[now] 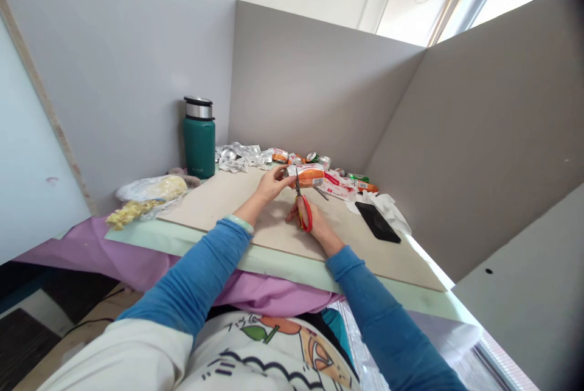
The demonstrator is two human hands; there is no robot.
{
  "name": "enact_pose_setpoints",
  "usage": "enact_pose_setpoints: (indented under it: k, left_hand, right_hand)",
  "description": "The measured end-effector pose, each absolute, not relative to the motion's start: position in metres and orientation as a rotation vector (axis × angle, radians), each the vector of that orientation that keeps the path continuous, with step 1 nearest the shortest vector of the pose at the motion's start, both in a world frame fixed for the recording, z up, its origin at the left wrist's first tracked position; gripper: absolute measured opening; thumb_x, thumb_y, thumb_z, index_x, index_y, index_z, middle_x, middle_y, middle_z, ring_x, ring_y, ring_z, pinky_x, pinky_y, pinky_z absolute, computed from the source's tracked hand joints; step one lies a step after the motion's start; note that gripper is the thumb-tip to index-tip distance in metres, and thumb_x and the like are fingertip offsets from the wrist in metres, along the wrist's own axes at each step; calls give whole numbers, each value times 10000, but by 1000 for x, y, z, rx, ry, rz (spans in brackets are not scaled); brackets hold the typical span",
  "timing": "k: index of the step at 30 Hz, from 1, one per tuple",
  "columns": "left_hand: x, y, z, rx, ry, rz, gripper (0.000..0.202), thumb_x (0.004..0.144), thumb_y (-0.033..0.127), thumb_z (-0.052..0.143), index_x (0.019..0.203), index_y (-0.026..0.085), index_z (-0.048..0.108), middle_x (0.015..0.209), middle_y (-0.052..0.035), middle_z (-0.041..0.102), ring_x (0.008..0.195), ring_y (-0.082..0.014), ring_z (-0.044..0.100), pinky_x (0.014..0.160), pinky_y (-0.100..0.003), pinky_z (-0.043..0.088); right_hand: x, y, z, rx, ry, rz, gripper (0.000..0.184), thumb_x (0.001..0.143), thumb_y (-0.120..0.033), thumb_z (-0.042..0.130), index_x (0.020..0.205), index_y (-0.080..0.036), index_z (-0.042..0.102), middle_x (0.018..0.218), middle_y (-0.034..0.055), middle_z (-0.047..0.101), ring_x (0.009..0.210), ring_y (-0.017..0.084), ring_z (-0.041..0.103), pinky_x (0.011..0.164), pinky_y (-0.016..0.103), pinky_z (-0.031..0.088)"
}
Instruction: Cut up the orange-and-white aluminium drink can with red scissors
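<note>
My left hand grips one end of an orange and white drink can, which lies sideways just above the board. In my right hand is a pair of scissors with red and yellow handles. Its dark blades point up and cross in front of the can near my left fingertips. Whether the blades are cutting into the can, I cannot tell. Beyond the can lies a thin grey tool, partly hidden. A beige board sits under both hands.
Behind the hands lie crumpled silver scraps and several cans. A green bottle stands back left, near a plastic bag and a yellow bunch. At right are a black phone and white tissue. Grey partitions enclose the table.
</note>
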State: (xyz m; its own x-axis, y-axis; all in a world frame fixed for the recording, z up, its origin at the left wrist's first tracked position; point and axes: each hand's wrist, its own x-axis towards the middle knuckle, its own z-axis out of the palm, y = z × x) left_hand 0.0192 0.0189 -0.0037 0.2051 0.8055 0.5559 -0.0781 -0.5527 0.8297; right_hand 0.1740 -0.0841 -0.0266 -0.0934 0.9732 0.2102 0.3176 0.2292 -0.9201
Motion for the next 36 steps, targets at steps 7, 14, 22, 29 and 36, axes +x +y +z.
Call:
enact_pose_setpoints:
  k: [7, 14, 22, 29, 36]
  left_hand:
    - [19, 16, -4, 1702, 687, 1391, 598, 802, 448, 770, 1275, 105, 645, 980, -94, 720, 857, -195, 688, 735, -294, 519]
    - [20, 19, -6, 1745, 763, 1451, 530, 802, 426, 771, 1229, 124, 684, 868, -55, 698, 799, -183, 658, 702, -283, 495]
    - [20, 18, -5, 1790, 823, 1458, 503, 809, 412, 761, 1226, 137, 700, 799, -37, 685, 767, -182, 633, 736, -301, 500]
    - [19, 18, -7, 1776, 808, 1435, 535, 813, 422, 754, 1248, 119, 677, 840, -62, 717, 810, -198, 664, 743, -309, 510]
    - [19, 18, -6, 1742, 798, 1451, 506, 787, 413, 786, 1203, 138, 702, 889, -60, 718, 798, -180, 655, 742, -297, 517]
  right_hand:
    - [170, -86, -27, -1301, -1566, 826, 575, 960, -738, 405, 791, -215, 572, 605, 37, 676, 463, 126, 515, 469, 254, 392]
    - [168, -88, -26, -1362, -1566, 720, 587, 943, -759, 428, 729, -233, 575, 504, 10, 598, 458, 160, 540, 501, 284, 433]
    - [167, -90, -25, -1383, -1588, 676, 585, 965, -736, 392, 723, -235, 576, 515, 14, 595, 491, 177, 567, 565, 313, 480]
    - [164, -97, -17, -1361, -1599, 672, 552, 964, -715, 422, 700, -245, 543, 502, 5, 572, 456, 180, 536, 527, 331, 452]
    - [164, -91, -22, -1422, -1595, 631, 509, 973, -661, 445, 664, -265, 530, 504, 12, 569, 469, 195, 551, 550, 357, 474]
